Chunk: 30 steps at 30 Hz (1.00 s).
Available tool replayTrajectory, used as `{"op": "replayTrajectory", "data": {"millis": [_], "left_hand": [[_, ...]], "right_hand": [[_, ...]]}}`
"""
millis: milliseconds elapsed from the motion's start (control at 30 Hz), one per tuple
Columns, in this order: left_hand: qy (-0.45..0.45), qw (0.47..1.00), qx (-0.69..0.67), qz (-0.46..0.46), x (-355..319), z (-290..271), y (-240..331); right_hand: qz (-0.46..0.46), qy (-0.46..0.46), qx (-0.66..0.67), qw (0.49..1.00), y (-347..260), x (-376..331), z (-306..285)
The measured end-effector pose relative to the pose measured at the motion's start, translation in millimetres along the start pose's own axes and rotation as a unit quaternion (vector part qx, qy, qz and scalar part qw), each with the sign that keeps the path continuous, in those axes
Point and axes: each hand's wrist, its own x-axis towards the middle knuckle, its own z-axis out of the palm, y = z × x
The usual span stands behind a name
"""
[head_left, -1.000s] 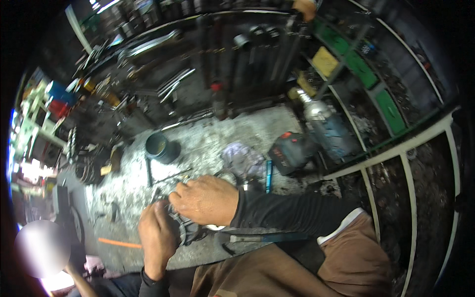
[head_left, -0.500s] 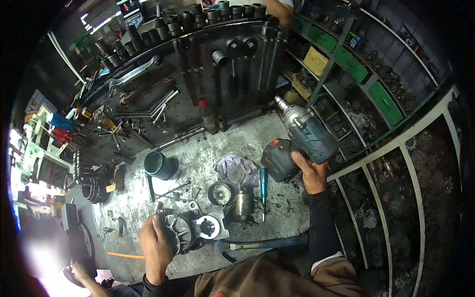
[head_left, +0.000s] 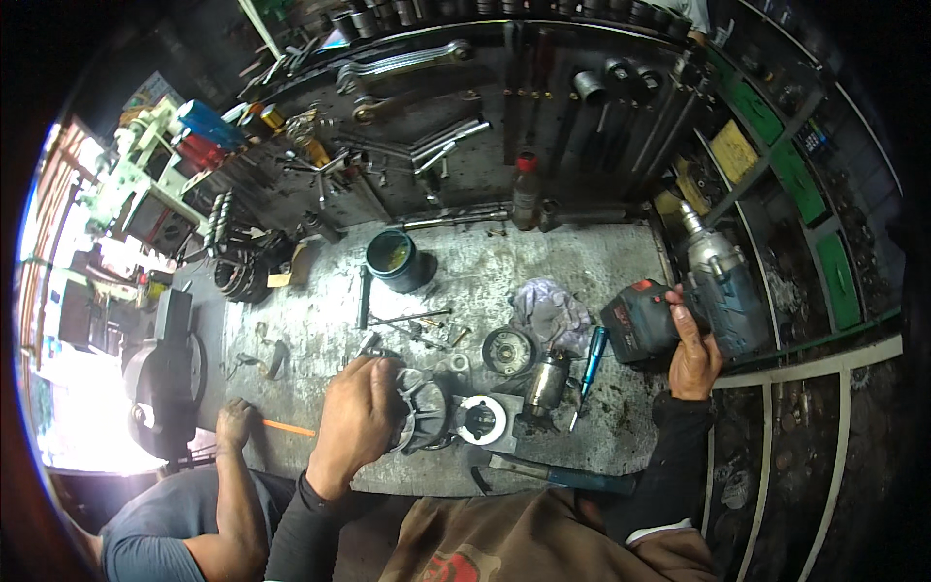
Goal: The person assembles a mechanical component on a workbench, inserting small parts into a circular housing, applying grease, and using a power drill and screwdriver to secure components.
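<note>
My left hand [head_left: 359,415] is curled round the left side of a ribbed, cast metal housing [head_left: 423,411] on the bench, its fingertips partly hidden. Against the housing's right side is a piece with a white ring [head_left: 482,420]. My right hand [head_left: 692,355] grips a cordless impact wrench [head_left: 725,281] by its handle, low over the bench's right edge. Its black battery [head_left: 638,325] faces left and its metal nose points away from me. Between my hands lie a cylindrical motor armature [head_left: 549,382], a round end cap [head_left: 509,351] and a blue-handled screwdriver [head_left: 593,364].
A blue-handled hammer [head_left: 558,473] lies along the near edge. Farther back are a crumpled rag [head_left: 550,312], a dark tub [head_left: 393,260] and a red-capped bottle [head_left: 525,192]. At left, a co-worker's hand [head_left: 234,423] rests by an orange stick [head_left: 288,427]. Shelves [head_left: 805,388] line the right.
The view has swung left, so the bench appears farther right. The co-worker's hand has come closer to the orange stick. My hands keep hold of the housing and the impact wrench.
</note>
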Motion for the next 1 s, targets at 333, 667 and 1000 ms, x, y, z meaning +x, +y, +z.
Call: {"op": "replayTrajectory", "data": {"millis": [333, 667, 1000], "left_hand": [[0.032, 0.994, -0.089, -0.054, 7.3, 4.5, -5.3], [0.043, 0.998, 0.02, 0.04, 5.5, 10.6, -21.1], [0.052, 0.995, -0.018, 0.078, 7.4, 12.5, -27.6]], "right_hand": [[-0.003, -0.111, -0.054, 0.992, -74.8, 14.9, 29.3], [0.178, -0.345, -0.262, 0.883, -201.6, -65.6, 117.4], [0.165, -0.451, -0.471, 0.74, -179.2, -82.7, 157.6]]}}
